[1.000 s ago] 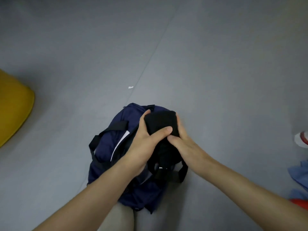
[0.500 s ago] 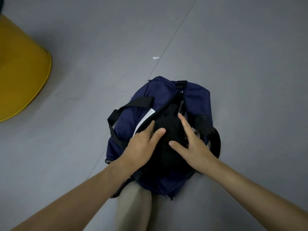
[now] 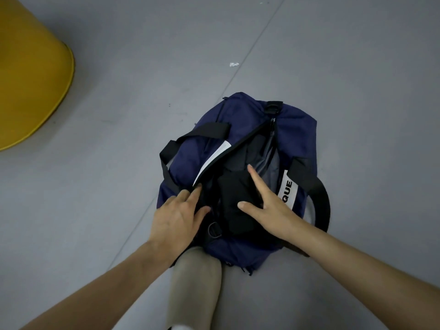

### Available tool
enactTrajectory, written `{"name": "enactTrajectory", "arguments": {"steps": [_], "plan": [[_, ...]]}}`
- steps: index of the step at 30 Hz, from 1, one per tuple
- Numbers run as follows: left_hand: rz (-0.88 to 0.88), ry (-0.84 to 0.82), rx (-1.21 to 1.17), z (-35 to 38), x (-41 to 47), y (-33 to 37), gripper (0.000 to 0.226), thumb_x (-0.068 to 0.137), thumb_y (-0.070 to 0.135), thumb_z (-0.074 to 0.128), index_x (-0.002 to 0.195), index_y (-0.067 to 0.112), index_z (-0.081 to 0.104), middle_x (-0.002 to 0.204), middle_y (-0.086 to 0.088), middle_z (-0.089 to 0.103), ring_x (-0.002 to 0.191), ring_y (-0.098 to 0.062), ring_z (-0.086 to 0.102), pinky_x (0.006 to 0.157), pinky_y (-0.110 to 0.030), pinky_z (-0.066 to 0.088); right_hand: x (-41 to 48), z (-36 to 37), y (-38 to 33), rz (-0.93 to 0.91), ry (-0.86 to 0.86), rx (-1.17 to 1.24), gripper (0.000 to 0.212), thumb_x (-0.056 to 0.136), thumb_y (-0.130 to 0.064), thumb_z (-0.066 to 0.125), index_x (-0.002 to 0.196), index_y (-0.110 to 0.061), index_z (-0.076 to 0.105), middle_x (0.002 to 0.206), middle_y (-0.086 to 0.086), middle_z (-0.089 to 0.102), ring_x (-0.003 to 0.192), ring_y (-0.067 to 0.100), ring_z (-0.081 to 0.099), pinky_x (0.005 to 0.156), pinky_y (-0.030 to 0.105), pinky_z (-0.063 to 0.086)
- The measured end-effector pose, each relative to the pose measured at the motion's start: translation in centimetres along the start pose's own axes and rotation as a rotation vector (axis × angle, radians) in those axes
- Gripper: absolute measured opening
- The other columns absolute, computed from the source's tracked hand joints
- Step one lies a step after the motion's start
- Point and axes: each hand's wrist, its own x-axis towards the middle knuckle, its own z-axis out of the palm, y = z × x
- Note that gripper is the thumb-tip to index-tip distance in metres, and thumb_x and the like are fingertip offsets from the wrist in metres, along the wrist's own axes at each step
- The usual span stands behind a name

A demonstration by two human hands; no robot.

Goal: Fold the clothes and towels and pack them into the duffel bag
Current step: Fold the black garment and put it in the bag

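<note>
Garment, black and folded, lies in the open duffel bag, long axis near-to-far along the zip. Right hand presses it with straight, spread fingers. Left hand, fingers straight, rests on the bag's left edge, just beside it.

Navy duffel bag with black straps, black garment, yellow tub, grey floor

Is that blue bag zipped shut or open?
Open: the bag gapes along its zipper, and a black bundle of cloth lies in the gap.
</note>
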Motion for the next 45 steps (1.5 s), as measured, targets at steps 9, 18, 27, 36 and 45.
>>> {"name": "enactTrajectory", "arguments": {"steps": [9,18,27,36,45], "plan": [[-0.042,0.12,-0.367,-1.5,-0.1,0.1,0.069,0.092,0.016,0.055,0.155,0.027,0.031,0.081,0.011,0.052,0.061,-0.012,0.05,0.051,-0.026,0.042,4.4,4.7,-2.7,-0.045,0.021,-0.007,0.079,0.1,-0.031,0.059,0.149,-0.064,0.006,0.144,-0.03,0.031,0.136,-0.007,0.032,0.111,0.012,0.028],[0.12,0.161,-0.41,-3.4,-1.0,0.5,0.065,0.089,0.02,0.045,0.153,0.023,0.034,0.079,0.019,0.039,0.065,-0.006,0.043,0.048,-0.01,0.03,6.0,11.0,-2.7,0.215,0.349,0.015,0.072,0.097,-0.063,0.041,0.15,-0.056,-0.007,0.132,0.012,0.063,0.115,0.032,0.061,0.1,0.041,0.046],[0.179,0.179,-0.437,-4.6,-1.2,0.4,0.066,0.089,0.022,0.041,0.154,0.023,0.031,0.078,0.018,0.039,0.066,-0.001,0.042,0.052,-0.013,0.035,5.4,9.5,-2.8,0.208,0.152,0.001,0.09,0.094,-0.058,0.054,0.147,-0.059,-0.019,0.128,0.013,0.062,0.116,0.035,0.058,0.098,0.041,0.047],[0.019,0.13,-0.415,-3.6,-0.8,0.2,0.077,0.093,0.016,0.063,0.155,0.038,0.024,0.061,0.016,0.043,0.058,-0.011,0.052,0.049,-0.025,0.045,6.6,8.5,-2.5,0.188,0.112,-0.057,0.106,0.082,-0.065,0.065,0.151,-0.052,-0.013,0.138,0.01,0.057,0.123,0.032,0.057,0.102,0.039,0.046],[0.06,0.131,-0.604,-5.3,0.1,3.0,0.068,0.089,0.065,0.049,0.152,0.045,0.031,0.07,0.012,0.061,0.06,-0.012,0.06,0.057,-0.022,0.049,0.6,0.9,-3.4,-0.075,0.116,-0.019,0.079,0.095,-0.055,0.056,0.151,-0.059,0.0,0.142,-0.02,0.046,0.119,0.0,0.057,0.095,0.014,0.04]]}}
